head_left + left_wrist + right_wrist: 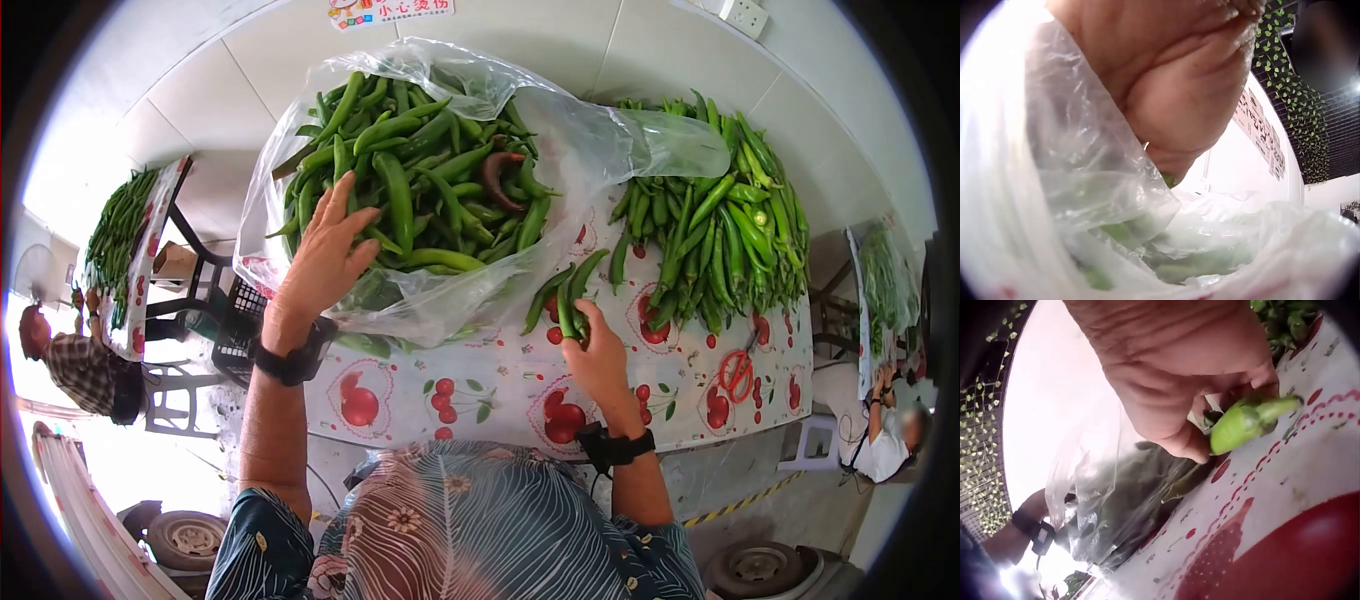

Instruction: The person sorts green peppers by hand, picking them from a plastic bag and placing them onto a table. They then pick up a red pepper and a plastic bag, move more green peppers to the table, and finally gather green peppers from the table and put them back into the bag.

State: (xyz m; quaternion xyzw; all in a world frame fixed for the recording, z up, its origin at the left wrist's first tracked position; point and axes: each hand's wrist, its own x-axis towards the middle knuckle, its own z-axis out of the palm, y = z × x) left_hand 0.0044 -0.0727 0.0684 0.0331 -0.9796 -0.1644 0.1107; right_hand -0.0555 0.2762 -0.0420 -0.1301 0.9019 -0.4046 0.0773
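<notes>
A large clear plastic bag stands open on the table, heaped with green peppers. One reddish-brown pepper lies among them. My left hand rests on the near left side of the heap, fingers stretched out over the peppers; in the left wrist view the bag's film covers much of the scene below the palm. To the right of the bag, my right hand pinches a few green peppers by their stem ends. In the right wrist view a light green pepper stem end sticks out from the fingers.
A big pile of green peppers lies at the table's right end. Red-handled scissors lie in front of it on the fruit-patterned tablecloth. A black crate is left of the table. People work at other tables on both sides.
</notes>
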